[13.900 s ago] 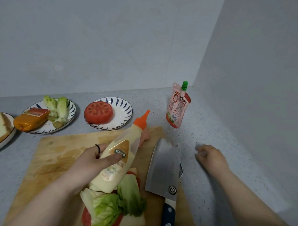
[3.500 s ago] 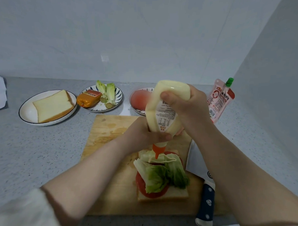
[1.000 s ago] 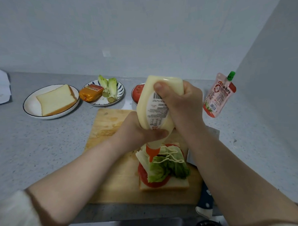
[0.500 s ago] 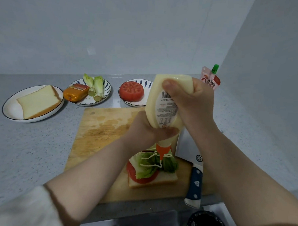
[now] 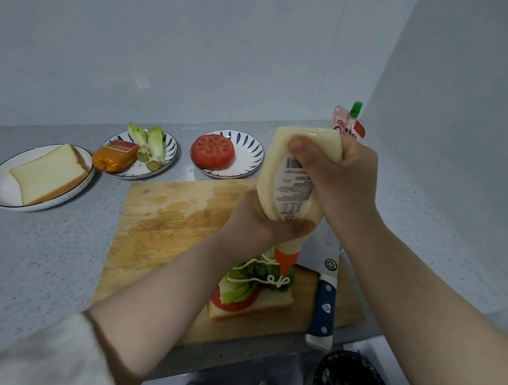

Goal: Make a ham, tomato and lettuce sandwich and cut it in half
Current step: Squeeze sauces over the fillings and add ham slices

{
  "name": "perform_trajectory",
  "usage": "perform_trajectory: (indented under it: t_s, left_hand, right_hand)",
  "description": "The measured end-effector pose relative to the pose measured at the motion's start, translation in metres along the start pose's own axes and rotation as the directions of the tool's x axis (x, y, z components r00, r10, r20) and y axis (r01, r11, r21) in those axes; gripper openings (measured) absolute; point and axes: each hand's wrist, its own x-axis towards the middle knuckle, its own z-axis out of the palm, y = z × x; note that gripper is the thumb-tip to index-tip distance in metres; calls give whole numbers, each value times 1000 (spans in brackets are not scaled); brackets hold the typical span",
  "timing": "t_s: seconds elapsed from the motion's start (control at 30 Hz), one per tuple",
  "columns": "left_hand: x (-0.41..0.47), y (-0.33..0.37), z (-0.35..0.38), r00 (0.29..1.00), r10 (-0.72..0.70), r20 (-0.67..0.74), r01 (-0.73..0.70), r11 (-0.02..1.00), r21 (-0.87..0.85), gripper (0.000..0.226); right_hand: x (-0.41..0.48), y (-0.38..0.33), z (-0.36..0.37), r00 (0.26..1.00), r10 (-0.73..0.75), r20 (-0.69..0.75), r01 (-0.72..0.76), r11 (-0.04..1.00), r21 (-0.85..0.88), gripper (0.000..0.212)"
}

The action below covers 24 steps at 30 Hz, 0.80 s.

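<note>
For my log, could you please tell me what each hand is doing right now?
Left hand: grips the sauce bottle near its nozzle.
Right hand: grips the bottle's upturned base.

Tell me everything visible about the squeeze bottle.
The squeeze bottle is pale yellow soft-looking plastic with an orange cone nozzle and a white label with a barcode. It is held upside down, nozzle above the lettuce, where white sauce lines lie. The left hand grips its neck end; the right hand grips its base.

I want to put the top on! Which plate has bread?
The plain plate farthest left, holding the bread slice. The middle plate holds ham and lettuce, the right plate a tomato.
</note>
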Motion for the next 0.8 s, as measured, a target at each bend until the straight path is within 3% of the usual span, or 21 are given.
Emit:
perform_trajectory:
  t_s: [0.2,0.4,0.8]
  left_hand:
    - [-13,-2,-16,999,-21,-30,22,999,38,40]
    - [-26,-1,-40,987,-57,-152,73,992,103,40]
    - [-14,-11,-74,979,-63,-192,83,992,99,38]
  right_hand:
    - [-7,0,17,1000,14,28,-14,1000,11,27]
    - [-9,-3,46,998,26,58,-25,1000,-17,28]
    - [9,8,83,997,14,73,-11,999,-30,34]
